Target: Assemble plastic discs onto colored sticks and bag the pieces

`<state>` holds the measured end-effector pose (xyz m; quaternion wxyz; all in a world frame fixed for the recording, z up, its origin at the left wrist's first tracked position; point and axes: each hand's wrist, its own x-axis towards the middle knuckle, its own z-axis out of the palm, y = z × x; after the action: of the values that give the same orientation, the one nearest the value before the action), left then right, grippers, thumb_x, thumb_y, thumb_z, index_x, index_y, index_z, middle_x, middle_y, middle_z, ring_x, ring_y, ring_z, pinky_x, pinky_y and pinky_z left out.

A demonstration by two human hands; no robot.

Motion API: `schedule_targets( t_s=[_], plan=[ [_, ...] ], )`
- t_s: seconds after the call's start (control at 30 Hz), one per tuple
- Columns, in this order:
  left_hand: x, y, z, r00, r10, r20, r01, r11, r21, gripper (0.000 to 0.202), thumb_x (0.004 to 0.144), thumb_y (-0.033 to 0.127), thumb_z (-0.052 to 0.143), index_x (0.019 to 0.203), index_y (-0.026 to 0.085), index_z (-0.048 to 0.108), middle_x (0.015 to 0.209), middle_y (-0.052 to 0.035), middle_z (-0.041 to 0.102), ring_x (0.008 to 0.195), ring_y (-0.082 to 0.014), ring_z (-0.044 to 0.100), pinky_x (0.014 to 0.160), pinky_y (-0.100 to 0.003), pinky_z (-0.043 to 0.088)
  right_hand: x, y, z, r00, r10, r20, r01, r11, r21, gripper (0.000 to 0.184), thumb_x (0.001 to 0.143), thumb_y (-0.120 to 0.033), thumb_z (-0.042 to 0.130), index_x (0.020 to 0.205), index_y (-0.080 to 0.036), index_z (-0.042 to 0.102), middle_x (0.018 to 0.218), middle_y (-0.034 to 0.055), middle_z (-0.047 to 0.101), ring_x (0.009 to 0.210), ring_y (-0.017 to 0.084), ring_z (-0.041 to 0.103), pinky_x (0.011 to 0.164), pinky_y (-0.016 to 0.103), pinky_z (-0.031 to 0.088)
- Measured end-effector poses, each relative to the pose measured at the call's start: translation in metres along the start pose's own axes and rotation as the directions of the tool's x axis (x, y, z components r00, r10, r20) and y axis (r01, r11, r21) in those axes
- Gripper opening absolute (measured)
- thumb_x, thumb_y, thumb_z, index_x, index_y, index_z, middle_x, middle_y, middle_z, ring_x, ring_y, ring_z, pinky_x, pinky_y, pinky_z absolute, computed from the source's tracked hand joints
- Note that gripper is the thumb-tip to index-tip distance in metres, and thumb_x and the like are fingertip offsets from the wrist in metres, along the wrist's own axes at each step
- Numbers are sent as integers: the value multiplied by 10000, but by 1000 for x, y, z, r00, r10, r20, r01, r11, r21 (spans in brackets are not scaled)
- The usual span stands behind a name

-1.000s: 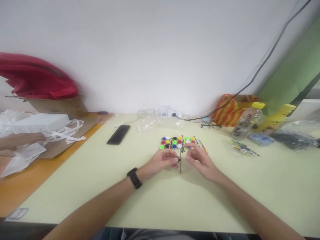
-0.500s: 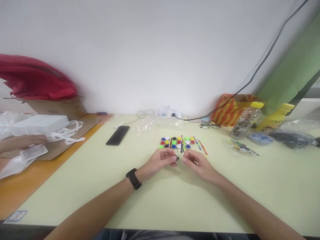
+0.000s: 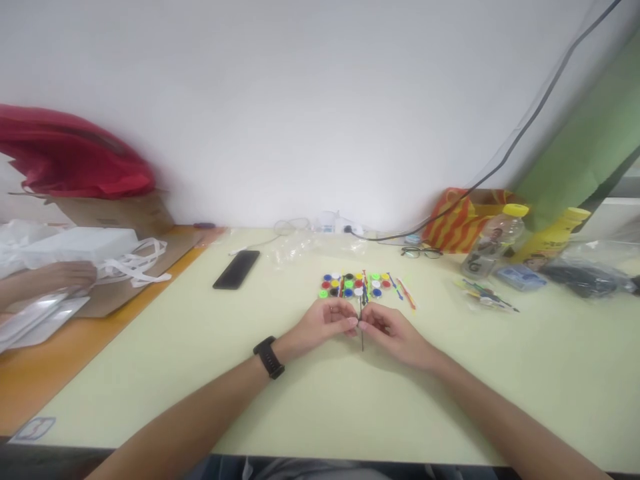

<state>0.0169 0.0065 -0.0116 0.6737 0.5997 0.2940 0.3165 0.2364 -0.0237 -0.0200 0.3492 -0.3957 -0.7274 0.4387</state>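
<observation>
black and thin, the rod (image 3: 362,339) stands between the two hands, one end pointing away from them, the other back toward the wearer. the left hand (image 3: 320,325) and right hand (image 3: 397,332) come together at the fingertips, pinched on the rod's middle from either side; the fingers cover that spot, so i cannot tell what else sits there. just beyond the hands lie the discs (image 3: 349,285), with loose sticks (image 3: 407,295) beyond the right hand, and the phone (image 3: 237,270) well off past the left. for good control, a firm left pinch and a lighter right one would suit, with the rod lined up before any pressure, and force applied close to its middle, since something so thin could probably bend or slip
</observation>
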Motion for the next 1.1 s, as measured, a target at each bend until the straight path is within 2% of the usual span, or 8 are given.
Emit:
schedule_targets(
  t_s=[0.23,0.4,0.47,0.53,0.6,0.7,0.93,1.1],
  plan=[
    [0,-2,2,998,24,59,-31,993,112,314,829,370,826,1038,163,717,1013,-83,740,930,-183,705,855,-298,540,-1,-6,-8,999,-1,43,4,997,-73,318,980,-405,558,746,-205,477,677,-37,430,627,129,393,559,248,317],
    [-1,-4,2,999,29,31,-35,977,208,335,828,418,813,1044,177,724,1022,-78,721,855,-164,674,815,-302,535,1,-1,-31,999,47,-4,-47,966,-255,285,913,-333,566,685,-216,442,597,-47,429,574,131,419,540,248,304],
    [0,-4,2,1000,5,18,-9,976,218,324,840,433,797,1011,168,723,952,-72,710,827,-162,662,792,-301,536,2,4,-47,987,63,-146,-124,879,-460,257,865,-301,575,659,-216,447,575,-38,472,560,137,439,543,256,290],
    [0,-4,2,1000,-14,20,10,977,212,320,840,435,793,988,160,720,906,-64,696,810,-158,653,780,-300,537,1,11,-66,950,61,-306,-257,705,-661,228,820,-286,592,634,-213,482,589,-7,559,574,151,479,550,272,267],
    [0,-4,2,999,-24,22,19,979,204,318,835,432,797,967,153,719,890,-60,685,801,-155,647,777,-301,537,-1,16,-84,918,94,-386,-370,554,-746,260,826,-327,593,608,-213,511,595,20,604,567,163,506,538,288,243],
    [0,-4,2,999,-40,21,36,983,181,326,833,439,795,962,150,718,885,-57,674,805,-157,645,771,-307,542,-7,23,-105,886,167,-432,-459,435,-775,342,843,-395,578,560,-216,509,588,38,618,554,180,537,524,294,243],
    [-1,-2,2,999,-44,32,37,982,183,315,830,433,796,927,147,706,877,-55,675,794,-151,636,774,-304,529,-20,33,-129,830,286,-479,-555,328,-764,272,814,-399,595,609,-222,571,706,61,685,642,221,622,571,302,326],
    [0,-2,1,998,-51,37,43,981,189,316,827,437,797,877,146,685,827,-46,668,757,-148,621,749,-300,517,-19,37,-135,815,136,-563,-572,342,-746,251,841,-477,595,791,-234,631,791,62,727,715,255,662,579,314,350]
  ],
)
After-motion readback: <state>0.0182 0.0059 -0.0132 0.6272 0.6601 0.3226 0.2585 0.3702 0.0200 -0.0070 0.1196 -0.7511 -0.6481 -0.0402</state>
